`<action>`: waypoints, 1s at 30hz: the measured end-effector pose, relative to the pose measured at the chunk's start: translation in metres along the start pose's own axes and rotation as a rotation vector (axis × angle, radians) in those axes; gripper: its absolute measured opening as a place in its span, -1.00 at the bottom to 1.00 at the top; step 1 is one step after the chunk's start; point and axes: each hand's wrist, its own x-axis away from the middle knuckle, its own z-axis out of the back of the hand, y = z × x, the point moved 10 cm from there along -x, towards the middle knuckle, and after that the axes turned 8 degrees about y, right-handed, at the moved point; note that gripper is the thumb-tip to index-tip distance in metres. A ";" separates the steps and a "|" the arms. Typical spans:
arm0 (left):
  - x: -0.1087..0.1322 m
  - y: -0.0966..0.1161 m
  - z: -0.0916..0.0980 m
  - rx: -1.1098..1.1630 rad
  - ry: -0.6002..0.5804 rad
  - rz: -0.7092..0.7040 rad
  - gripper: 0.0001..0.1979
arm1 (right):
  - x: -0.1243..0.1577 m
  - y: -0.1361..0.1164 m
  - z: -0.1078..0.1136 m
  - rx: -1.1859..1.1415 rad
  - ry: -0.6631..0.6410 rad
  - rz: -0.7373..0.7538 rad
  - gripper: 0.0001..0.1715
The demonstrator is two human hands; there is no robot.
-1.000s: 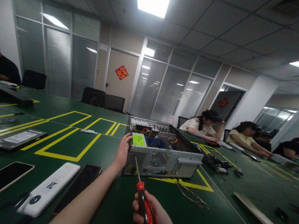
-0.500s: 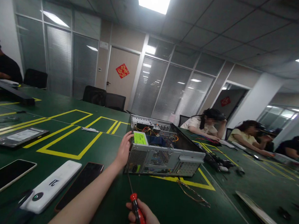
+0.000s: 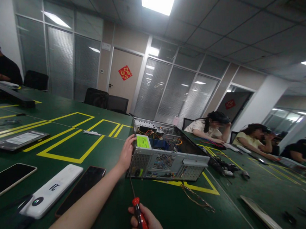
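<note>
An uncovered computer case (image 3: 179, 167) lies on the green table with its back panel facing me. Inside its left corner sits a power supply with a bright green label (image 3: 142, 141), and coloured wires show behind it. My left hand (image 3: 125, 154) grips the left side of the case, its fingertips over the top edge beside the power supply. In my right hand (image 3: 146, 221) is a red and black screwdriver (image 3: 142, 222), its shaft pointing up at the lower left corner of the back panel. Whether the tip touches a screw there is too small to tell.
Left on the table are a hard drive (image 3: 20, 140), a white power bank (image 3: 53, 191) and two phones, one dark (image 3: 83, 188). Glasses (image 3: 198, 197) lie before the case. Black cables (image 3: 224, 166) are on its right. Several people sit around the room's tables.
</note>
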 end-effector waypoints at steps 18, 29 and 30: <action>0.000 0.001 0.001 0.012 -0.001 0.011 -0.58 | -0.012 0.004 0.004 0.042 -0.019 0.075 -0.69; 0.000 -0.001 0.000 0.004 -0.002 0.014 -0.57 | 0.011 0.007 -0.023 0.067 -0.297 0.080 -0.32; 0.000 0.000 0.000 0.005 -0.002 0.014 -0.57 | 0.011 0.008 -0.022 0.062 -0.276 0.075 -0.34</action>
